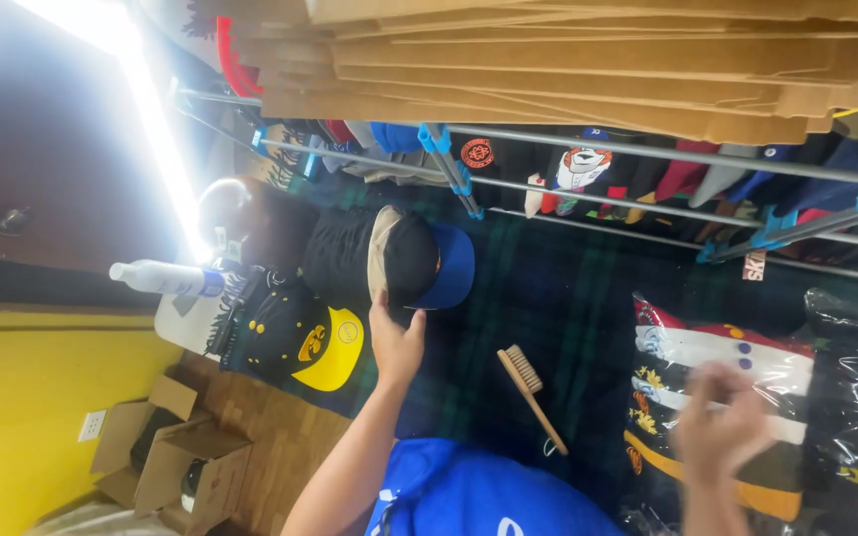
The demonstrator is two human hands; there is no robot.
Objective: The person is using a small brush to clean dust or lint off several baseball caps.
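My left hand (395, 342) reaches across the dark plaid cloth (548, 288) and grips the near edge of a black cap with a tan panel and a blue brim (421, 264). Just left of it lies a black cap with a yellow brim (316, 345). A wooden brush (530, 395) lies on the cloth between my hands. My right hand (722, 432) is blurred, its fingers apart and holding nothing. It hovers over a striped, plastic-wrapped textile (717, 362).
Metal rails (647, 151) hold a row of caps at the back, with flat cardboard (568, 69) stacked above them. A white bottle (166, 278) stands at the table's left end. Open cardboard boxes (176, 457) sit on the wooden floor by a yellow wall.
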